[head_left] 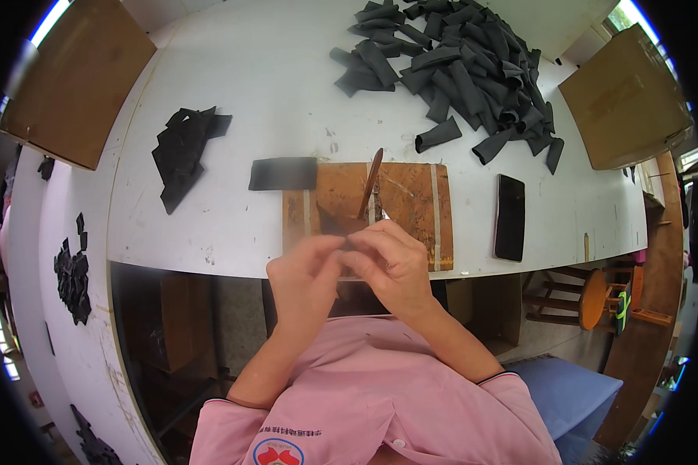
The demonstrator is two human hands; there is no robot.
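Observation:
My left hand (304, 277) and my right hand (394, 265) meet over the front edge of a worn brown board (411, 194), fingertips pinched together. Between them is a dark piece of material (335, 224), mostly covered by the fingers; its exact kind cannot be made out. Just beyond my fingers, a slim reddish-brown stick (371, 182) stands up at a tilt from the board. One flat black fabric piece (282, 173) lies across the board's far left corner and onto the white table.
A large heap of black fabric tubes (473, 77) fills the far right of the white table (248, 77). A smaller black pile (182, 155) lies left. A phone (509, 217) rests right of the board. Cardboard boxes (81, 77) flank the table; a wooden stool (592, 299) stands right.

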